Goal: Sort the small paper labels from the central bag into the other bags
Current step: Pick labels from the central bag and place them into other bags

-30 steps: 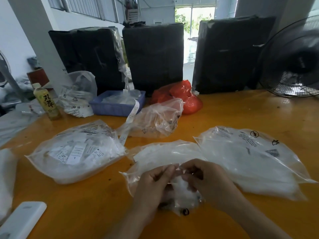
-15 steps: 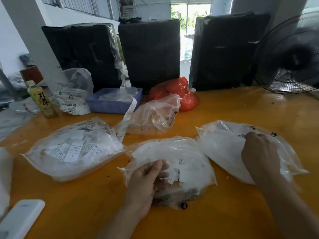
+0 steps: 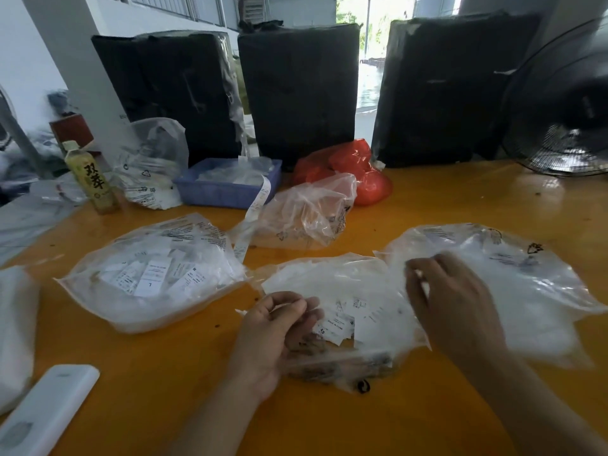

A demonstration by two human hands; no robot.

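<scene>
Right hand [image 3: 455, 301] moved back from right bag [image 3: 513, 274] toward central bag [image 3: 345, 291], grip loosely spread. Left hand [image 3: 279, 327] grip pinching central bag edge. Labels [image 3: 335, 327] beside left grip read "XS".

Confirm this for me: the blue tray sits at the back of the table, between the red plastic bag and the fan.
Not quite. In the head view the blue tray is at the back of the table, but it sits between the drink bottle and the red plastic bag. The fan stands far off at the right edge, beyond the red bag.
</scene>
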